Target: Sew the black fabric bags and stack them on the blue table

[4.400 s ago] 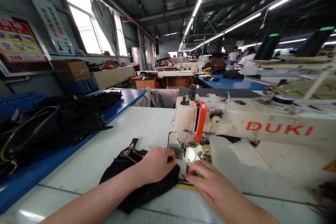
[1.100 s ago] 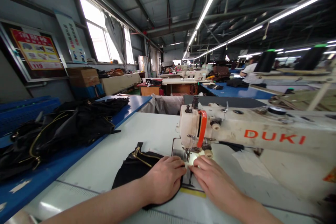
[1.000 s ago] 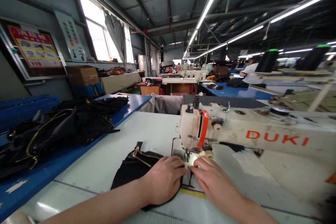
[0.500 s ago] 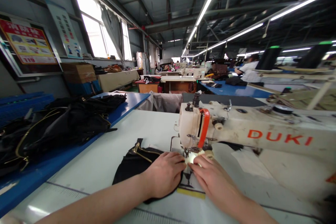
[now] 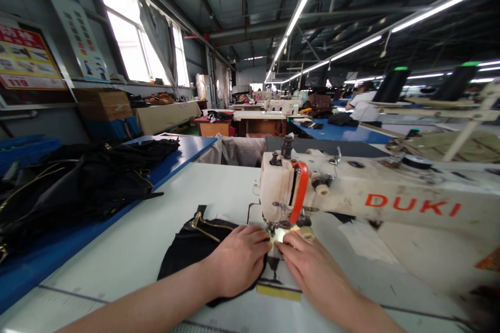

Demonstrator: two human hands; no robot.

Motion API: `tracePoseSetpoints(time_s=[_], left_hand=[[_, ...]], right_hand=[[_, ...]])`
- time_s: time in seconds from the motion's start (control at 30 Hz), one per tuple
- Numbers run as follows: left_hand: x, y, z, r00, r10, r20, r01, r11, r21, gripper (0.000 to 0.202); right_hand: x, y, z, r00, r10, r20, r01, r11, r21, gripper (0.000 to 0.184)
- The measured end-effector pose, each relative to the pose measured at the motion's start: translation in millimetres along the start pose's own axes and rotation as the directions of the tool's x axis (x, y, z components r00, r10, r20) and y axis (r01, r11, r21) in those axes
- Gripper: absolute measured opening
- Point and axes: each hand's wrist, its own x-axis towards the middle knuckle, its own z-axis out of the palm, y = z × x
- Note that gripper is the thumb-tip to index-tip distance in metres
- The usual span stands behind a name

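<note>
A black fabric piece (image 5: 182, 256) with a gold zipper (image 5: 208, 233) lies on the pale sewing table, left of the needle. My left hand (image 5: 239, 261) rests on its right part, fingers curled together and closed on the cloth, tips close to the presser foot (image 5: 272, 228). On the other side of the needle, my right hand (image 5: 310, 265) is closed, its thumb and fingers pressed together near the left fingertips. Whatever lies between the right fingers is hidden. The white sewing machine (image 5: 410, 187) has an orange finger guard (image 5: 299, 192) above both hands.
Black fabric with gold zippers (image 5: 78, 187) is heaped on a blue table (image 5: 187, 151) at the left. Dark thread cones (image 5: 392, 86) stand behind the machine. A strip of yellow tape (image 5: 278, 292) lies before the needle plate. A person in white (image 5: 363, 106) is far back right.
The whole view has shifted slightly, so everything appears a little further left. Both hands keep nearly the same place at the needle, and the fabric lies almost as before.
</note>
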Motion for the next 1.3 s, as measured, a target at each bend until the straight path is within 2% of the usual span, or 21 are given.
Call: tracePoseSetpoints(time_s=[0.67, 1.13, 1.3], left_hand=[[7.2, -10.4, 3.3, 0.999, 0.001, -0.046, -0.002, 1.0, -0.03, 0.023], [11.3, -15.2, 4.4, 0.996, -0.025, -0.088, 0.015, 0.994, -0.109, 0.024], [13.4, -19.1, 6.0, 0.992, -0.054, -0.111, 0.031, 0.978, -0.204, 0.024]], right_hand=[[-5.1, -3.2, -2.3, 0.999, 0.016, -0.04, -0.016, 1.0, 0.008, 0.022], [-10.7, 0.6, -0.5, 0.998, 0.049, -0.048, -0.045, 0.996, 0.073, 0.025], [-11.5, 0.3, -0.3, 0.997, 0.045, -0.066, -0.038, 0.994, 0.103, 0.025]])
